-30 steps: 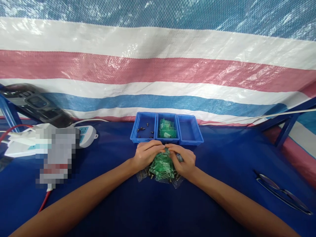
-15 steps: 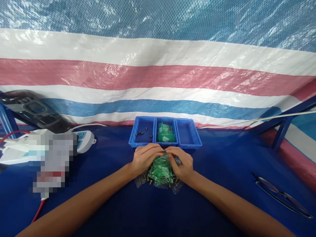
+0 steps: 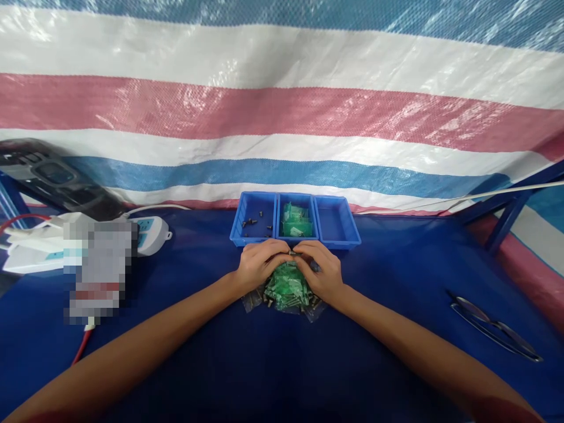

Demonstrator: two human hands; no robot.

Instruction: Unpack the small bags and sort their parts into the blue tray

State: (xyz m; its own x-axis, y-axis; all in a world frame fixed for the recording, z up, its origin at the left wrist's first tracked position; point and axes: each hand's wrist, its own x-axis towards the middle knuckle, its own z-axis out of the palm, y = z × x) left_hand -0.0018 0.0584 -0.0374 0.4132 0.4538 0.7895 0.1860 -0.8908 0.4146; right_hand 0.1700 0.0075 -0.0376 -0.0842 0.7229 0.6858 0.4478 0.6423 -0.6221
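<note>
My left hand (image 3: pixel 259 263) and my right hand (image 3: pixel 321 271) meet at their fingertips, both closed in a pinch. A small metal screw (image 3: pixel 292 253) shows between them, gripped from both sides. Under the fingers lies a heap of green plastic packets (image 3: pixel 287 288), with loose screws and clear bags about its edges; the hands cover its upper sides. Just beyond the hands stands a blue three-part tray. Several dark screws lie in its left compartment (image 3: pixel 259 205), and green packets (image 3: pixel 296 222) fill much of the middle one. The right compartment (image 3: pixel 337 220) shows its bare floor.
Spectacles (image 3: pixel 493 326) rest on the blue table (image 3: pixel 396 352) at the right. At the left are a white power strip (image 3: pixel 152 236), a blurred-out device (image 3: pixel 103 264) with a red cable, and a dark bagged object (image 3: pixel 57 176). A striped tarp (image 3: pixel 282 111) hangs behind.
The whole scene sits higher in the picture, as the head view has tipped down. Between my fingertips the screw shows more plainly. Both hands remain over the heap.
</note>
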